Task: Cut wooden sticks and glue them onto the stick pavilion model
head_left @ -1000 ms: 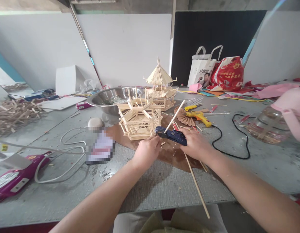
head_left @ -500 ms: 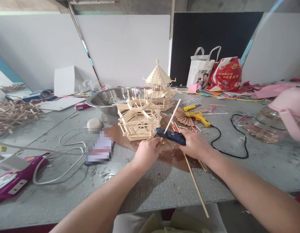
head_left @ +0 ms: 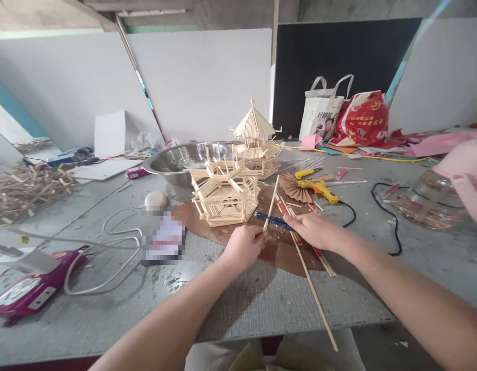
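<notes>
Wooden stick [head_left: 271,201] slants up from fingers [head_left: 257,233] of the left hand [head_left: 243,247].

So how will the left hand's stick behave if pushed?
The stick is probably stiff: it's straight, with the left hand at its lower end. Likely light, being so thin. A hard sideways push might snap it, given that slenderness.

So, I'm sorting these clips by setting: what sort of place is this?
Probably a craft workspace: there's a littered grey table, a small roofed stick model and what looks like a yellow glue gun.
</notes>
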`<state>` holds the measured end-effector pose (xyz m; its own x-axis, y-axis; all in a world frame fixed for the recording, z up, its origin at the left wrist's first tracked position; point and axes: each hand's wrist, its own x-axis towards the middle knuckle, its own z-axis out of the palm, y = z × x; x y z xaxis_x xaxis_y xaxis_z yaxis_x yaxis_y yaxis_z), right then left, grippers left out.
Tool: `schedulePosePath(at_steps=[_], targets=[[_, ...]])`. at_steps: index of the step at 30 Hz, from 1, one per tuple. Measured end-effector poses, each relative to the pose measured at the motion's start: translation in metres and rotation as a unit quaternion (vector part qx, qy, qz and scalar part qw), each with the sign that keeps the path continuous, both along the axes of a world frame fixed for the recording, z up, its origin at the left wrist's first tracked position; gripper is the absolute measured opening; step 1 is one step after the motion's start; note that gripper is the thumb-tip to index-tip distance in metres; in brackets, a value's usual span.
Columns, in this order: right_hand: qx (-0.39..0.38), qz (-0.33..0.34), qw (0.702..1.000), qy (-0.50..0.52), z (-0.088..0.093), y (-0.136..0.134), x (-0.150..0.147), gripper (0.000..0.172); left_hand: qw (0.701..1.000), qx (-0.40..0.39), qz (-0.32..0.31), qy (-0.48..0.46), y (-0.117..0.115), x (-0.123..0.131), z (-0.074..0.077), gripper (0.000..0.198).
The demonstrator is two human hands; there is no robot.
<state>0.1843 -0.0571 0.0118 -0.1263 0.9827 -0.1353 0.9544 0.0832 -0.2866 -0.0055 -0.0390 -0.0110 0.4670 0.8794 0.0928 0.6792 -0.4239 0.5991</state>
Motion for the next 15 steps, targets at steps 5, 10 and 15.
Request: schedulePosePath(at_steps=[5, 10, 15], targets=[[-0.027, -0.002, 0.999, -0.021, -0.001, 0.007, -0.003, 0.085, 0.999, -0.045, 0.002, 0.008, 0.002, 0.001, -0.003, 0.03], [-0.032, -0.01, 0.999, -0.04, 0.0, 0.011, -0.005, 0.086, 0.999, -0.053, 0.006, 0.005, 0.006, 0.002, -0.005, 0.031], [-0.035, -0.015, 0.999, -0.035, -0.003, 0.016, -0.005, 0.083, 0.997, -0.073, 0.003, -0.001, 0.008, 0.002, -0.005, 0.033]])
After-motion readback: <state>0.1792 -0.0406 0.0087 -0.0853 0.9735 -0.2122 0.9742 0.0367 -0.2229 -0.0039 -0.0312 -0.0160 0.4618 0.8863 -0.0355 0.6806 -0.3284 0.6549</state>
